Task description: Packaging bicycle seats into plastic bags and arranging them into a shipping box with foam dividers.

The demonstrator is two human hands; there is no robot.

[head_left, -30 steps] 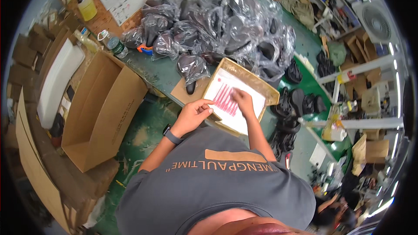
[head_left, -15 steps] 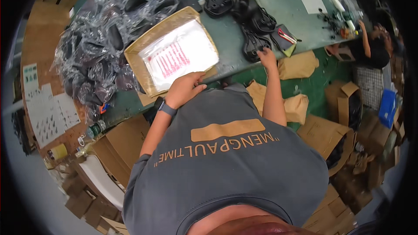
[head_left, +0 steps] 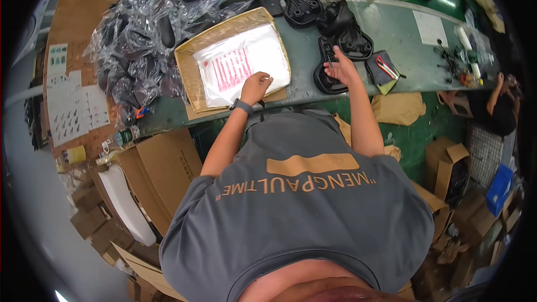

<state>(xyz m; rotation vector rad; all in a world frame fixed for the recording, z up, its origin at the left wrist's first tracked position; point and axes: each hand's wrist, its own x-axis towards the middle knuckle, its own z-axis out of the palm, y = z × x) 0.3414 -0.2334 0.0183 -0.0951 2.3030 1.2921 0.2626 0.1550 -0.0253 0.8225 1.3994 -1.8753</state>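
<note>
while the right hand (head_left: 342, 69), fingers spread, is at the black moulded saddle (head_left: 325, 83) on the green tabletop (head_left: 302, 67), gripping its sides should steady it best. the left hand (head_left: 256, 88) curls over white, red-printed plastic bags (head_left: 265, 56) in a brown cardboard box (head_left: 187, 75); whether it pinches one i cannot tell, but singling one out wants a light touch.

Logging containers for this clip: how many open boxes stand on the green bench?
1: the tan box, right of the plastic-wrapped pile, by the left hand. Any behind the pile would be hidden.
</note>
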